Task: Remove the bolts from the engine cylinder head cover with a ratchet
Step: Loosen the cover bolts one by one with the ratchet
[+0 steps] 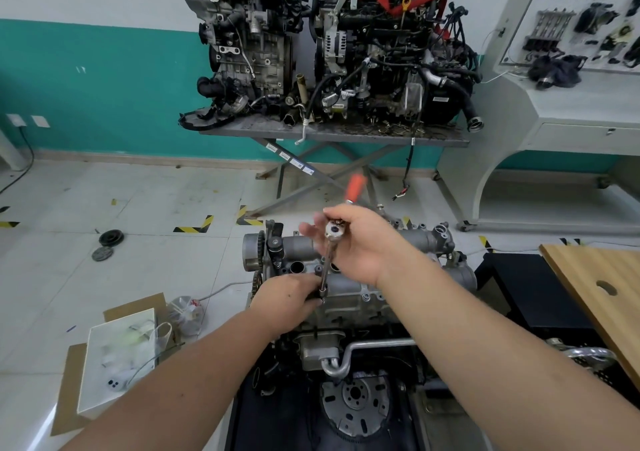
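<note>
Bolt hidden under ratchet (334, 232) socket (handle blurred).

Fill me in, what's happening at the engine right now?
A person is working a ratchet on the cylinder head cover. The right hand grips the ratchet at its head, orange handle pointing away. The left hand holds the socket end down at the cover's near edge, seemingly on a bolt.

Both forearms and hands (360, 242) are bare: no sleeves, gloves or jewellery visible.
</note>
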The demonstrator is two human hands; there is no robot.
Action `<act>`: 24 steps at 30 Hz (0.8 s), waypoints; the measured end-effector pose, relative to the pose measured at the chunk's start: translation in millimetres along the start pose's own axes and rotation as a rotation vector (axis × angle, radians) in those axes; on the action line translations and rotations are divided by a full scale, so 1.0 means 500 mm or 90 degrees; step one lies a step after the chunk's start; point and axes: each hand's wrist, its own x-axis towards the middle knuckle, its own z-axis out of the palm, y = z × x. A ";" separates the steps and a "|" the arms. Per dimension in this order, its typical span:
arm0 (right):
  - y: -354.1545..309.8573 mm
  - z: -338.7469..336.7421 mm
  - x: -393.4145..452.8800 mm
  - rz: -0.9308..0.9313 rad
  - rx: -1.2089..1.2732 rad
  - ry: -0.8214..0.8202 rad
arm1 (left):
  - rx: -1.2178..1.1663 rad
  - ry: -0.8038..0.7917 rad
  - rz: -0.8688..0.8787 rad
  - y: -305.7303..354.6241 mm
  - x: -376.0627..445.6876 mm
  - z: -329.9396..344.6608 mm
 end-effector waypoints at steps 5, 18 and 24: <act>0.086 -0.004 0.014 -0.221 -0.051 0.017 | -0.008 0.005 0.014 -0.003 -0.001 0.000; 0.076 -0.063 0.040 -0.951 -1.026 0.069 | -0.089 0.044 -0.012 -0.002 -0.007 0.002; 0.049 -0.058 0.009 -0.810 -1.131 -0.022 | 0.010 0.033 0.022 0.003 -0.001 -0.001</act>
